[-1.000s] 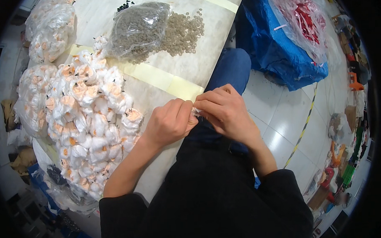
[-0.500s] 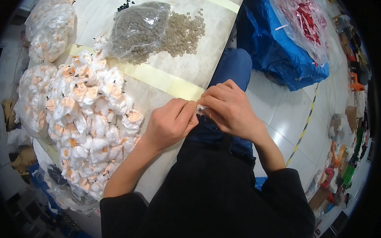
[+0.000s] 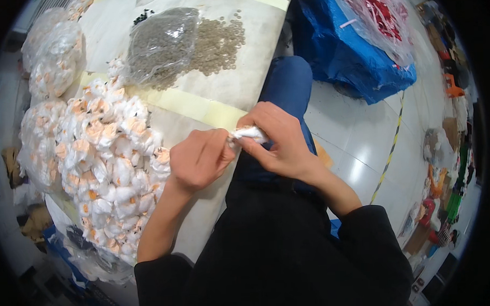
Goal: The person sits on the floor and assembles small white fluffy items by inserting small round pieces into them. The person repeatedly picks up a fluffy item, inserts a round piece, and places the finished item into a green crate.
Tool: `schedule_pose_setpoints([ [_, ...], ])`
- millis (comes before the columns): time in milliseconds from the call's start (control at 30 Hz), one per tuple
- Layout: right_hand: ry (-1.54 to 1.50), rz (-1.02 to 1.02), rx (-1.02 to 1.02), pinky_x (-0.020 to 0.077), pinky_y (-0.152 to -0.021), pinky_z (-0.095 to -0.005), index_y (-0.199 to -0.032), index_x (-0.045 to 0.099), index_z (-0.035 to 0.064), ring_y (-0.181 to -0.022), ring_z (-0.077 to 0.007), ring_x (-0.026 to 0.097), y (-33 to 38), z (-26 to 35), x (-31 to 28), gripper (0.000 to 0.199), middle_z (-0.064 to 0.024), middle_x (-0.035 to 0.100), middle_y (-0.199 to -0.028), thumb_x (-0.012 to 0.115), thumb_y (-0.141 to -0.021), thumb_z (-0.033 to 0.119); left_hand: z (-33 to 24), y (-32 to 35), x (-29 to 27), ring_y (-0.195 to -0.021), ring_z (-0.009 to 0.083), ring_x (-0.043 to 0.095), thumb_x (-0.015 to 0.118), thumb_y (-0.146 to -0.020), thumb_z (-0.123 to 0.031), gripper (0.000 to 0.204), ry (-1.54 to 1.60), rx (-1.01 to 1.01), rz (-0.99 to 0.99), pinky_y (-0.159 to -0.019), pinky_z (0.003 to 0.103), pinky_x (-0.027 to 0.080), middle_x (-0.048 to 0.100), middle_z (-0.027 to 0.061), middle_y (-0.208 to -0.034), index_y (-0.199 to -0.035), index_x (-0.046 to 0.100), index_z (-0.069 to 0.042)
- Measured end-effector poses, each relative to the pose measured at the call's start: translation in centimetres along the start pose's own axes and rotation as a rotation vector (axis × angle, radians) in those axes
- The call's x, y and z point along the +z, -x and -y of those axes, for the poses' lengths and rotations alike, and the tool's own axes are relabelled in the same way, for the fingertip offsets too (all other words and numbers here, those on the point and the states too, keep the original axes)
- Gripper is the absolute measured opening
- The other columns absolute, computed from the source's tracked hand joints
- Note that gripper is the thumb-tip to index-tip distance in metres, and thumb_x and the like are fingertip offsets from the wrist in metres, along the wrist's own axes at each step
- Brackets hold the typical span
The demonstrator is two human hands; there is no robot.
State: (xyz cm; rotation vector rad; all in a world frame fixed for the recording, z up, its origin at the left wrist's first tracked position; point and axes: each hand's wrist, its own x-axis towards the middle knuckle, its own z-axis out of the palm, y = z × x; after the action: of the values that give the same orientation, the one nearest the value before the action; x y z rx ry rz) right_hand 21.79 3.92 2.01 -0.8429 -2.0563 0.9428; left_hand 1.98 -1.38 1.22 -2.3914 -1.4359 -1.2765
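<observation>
A small white packet (image 3: pixel 248 133), crinkled and partly hidden, sits pinched between both hands just off the near edge of the bench (image 3: pixel 253 77), above the person's lap. The left hand (image 3: pixel 199 159) curls its fingers inward, and its grip closes on the packet's left end with thumb and fingertips; the right hand (image 3: pixel 279 141) wraps over the top and right side, its grip likewise closed on the packet, thumb pressing from below. The two hands touch one another at the packet. What is inside the packet cannot be told.

On the bench to the left of the hands lies a large heap of small white-and-peach bundles (image 3: pixel 103 174), each wrapped in clear film; the heap reaches close to the left wrist. Farther left and toward the far end are clear bags (image 3: pixel 50 68) filled with more of the same bundles. Beyond the heap, a clear plastic bag of small grey-brown rings (image 3: pixel 160 42) rests on the bench, with loose rings (image 3: pixel 219 43) spilled just beside it on its right. A pale yellow strip of tape (image 3: pixel 195 106) runs across the bench surface between the ring bag and the hands.

To the right, on the tiled floor, stands a blue sack (image 3: pixel 344 58) with a clear bag of red-and-white items (image 3: pixel 380 13) on top.
</observation>
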Motion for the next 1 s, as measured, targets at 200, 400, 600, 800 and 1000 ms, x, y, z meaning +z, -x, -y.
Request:
schedule_pose_setpoints([
  [200, 0.245, -0.216, -0.274, 0.0504, -0.067, -0.0382, -0.098, 0.069, 0.0079, -0.080, -0.0286, 0.064, -0.1, -1.0, 0.8, 0.034, -0.0076, 0.064, -0.090, 0.081, -0.067, 0.010, -1.1, -0.9, -0.6, -0.062, 0.0156, 0.062, 0.076, -0.078, 0.005, 0.021, 0.395, -0.397, 0.047, -0.055, 0.026, 0.050, 0.066, 0.0072, -0.080, -0.097, 0.070, -0.001],
  [400, 0.353, -0.167, -0.373, 0.0504, -0.065, -0.0357, -0.099, 0.071, 0.0090, -0.078, -0.0250, 0.063, -0.5, -1.1, 0.7, 0.033, -0.0050, 0.064, -0.090, 0.081, -0.067, 0.009, -0.7, -0.7, -0.8, -0.066, 0.0108, 0.063, 0.074, -0.081, 0.004, 0.017, 0.585, -0.605, 0.120, -0.062, 0.024, 0.050, 0.065, 0.0055, -0.081, -0.096, 0.069, 0.000],
  [600, 0.361, -0.134, -0.457, 0.0516, -0.066, -0.0346, -0.098, 0.072, 0.0080, -0.079, -0.0245, 0.064, -0.8, -1.9, 0.8, 0.026, -0.0055, 0.065, -0.091, 0.079, -0.074, 0.009, -0.4, -0.5, -1.1, -0.072, 0.0052, 0.062, 0.073, -0.088, 0.001, 0.007, 0.938, -0.907, 0.142, -0.064, 0.022, 0.050, 0.067, 0.0010, -0.082, -0.093, 0.068, 0.002],
  [800, 0.326, -0.111, -0.446, 0.0524, -0.065, -0.0347, -0.098, 0.072, 0.0060, -0.078, -0.0251, 0.063, -1.1, -1.8, 1.4, 0.024, -0.0072, 0.065, -0.089, 0.078, -0.075, 0.006, 0.2, 0.3, -1.0, -0.072, 0.0029, 0.058, 0.072, -0.095, -0.004, 0.006, 1.078, -0.991, 0.160, -0.064, 0.020, 0.048, 0.066, -0.0011, -0.083, -0.094, 0.068, 0.001],
  [1000, 0.337, -0.132, -0.443, 0.0514, -0.064, -0.0339, -0.097, 0.072, 0.0071, -0.077, -0.0241, 0.063, -1.2, -2.0, 1.0, 0.024, -0.0063, 0.065, -0.089, 0.078, -0.074, 0.006, -0.3, -0.2, -0.9, -0.067, 0.0053, 0.059, 0.068, -0.100, -0.006, 0.007, 1.115, -1.070, 0.171, -0.060, 0.022, 0.048, 0.068, 0.0023, -0.080, -0.097, 0.070, 0.001],
])
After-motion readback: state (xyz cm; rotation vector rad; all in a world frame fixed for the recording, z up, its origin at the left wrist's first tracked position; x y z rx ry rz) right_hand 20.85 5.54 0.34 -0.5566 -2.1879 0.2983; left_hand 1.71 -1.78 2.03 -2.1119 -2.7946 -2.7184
